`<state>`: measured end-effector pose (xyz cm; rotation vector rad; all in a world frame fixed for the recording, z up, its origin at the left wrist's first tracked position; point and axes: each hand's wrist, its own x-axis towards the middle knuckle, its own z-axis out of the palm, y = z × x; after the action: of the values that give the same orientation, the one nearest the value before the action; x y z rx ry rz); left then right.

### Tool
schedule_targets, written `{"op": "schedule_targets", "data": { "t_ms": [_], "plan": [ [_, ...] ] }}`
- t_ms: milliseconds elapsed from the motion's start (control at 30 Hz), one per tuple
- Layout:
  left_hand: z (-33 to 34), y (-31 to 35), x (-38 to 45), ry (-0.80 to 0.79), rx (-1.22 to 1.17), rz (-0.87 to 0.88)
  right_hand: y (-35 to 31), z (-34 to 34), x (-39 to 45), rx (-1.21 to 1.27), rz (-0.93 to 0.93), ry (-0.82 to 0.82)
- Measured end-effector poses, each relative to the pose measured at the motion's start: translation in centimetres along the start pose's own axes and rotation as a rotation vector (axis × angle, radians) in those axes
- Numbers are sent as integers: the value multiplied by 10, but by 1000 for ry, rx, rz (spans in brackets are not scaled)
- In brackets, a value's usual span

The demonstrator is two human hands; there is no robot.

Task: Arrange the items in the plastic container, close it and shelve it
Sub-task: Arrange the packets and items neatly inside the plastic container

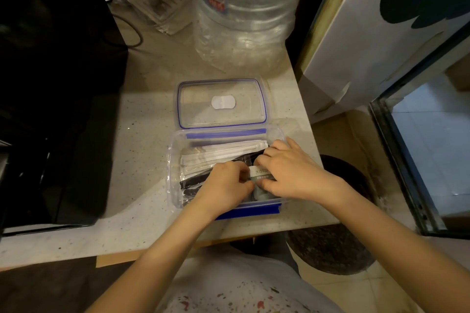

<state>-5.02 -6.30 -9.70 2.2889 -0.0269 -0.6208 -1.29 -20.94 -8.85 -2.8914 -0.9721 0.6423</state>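
a: what can't be made out?

b: the near right corner of the container (175, 168) is covered by both hands, so its contents there are hidden. the small packet (259, 173) shows only as a white strip with grey print between the hands; its full shape is hidden. the big water bottle (244, 7) is cut off at the top, and the dark appliance (50, 84) at the left is too dark to read.

a: position and lie of the container?

b: on the speckled counter (142, 134), near the front right corner. its long axis runs left to right across the view. the lid (221, 104) lies flat just behind it, touching or nearly so, long axis the same way, with a white patch at its centre. blue clips show on the near and far long sides.

a: contents?

b: white sachets (218, 152) toward the back, black sachets (193, 181) toward the front, all lying lengthwise, slightly slanted.

a: hands?

b: left hand (226, 185) curled inside the container, fingers pinching the packet's left end. right hand (290, 170) palm down, fingers bent over the packet's right end, thumb against it.
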Motion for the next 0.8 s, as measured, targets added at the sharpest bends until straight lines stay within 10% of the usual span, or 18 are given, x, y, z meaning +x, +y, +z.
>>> {"op": "schedule_targets", "data": {
  "t_ms": [333, 633, 800],
  "plan": [
    [-4, 6, -1, -99, -381, -88, 4, -4, -2, 134, -31, 11],
    [-4, 0, -3, -58, -124, 4, 4, -9, 0, 68, -21, -101],
    [-24, -19, -7, 243, 307, 120, -2, -21, -7, -74, 69, 13]
  ]
}}
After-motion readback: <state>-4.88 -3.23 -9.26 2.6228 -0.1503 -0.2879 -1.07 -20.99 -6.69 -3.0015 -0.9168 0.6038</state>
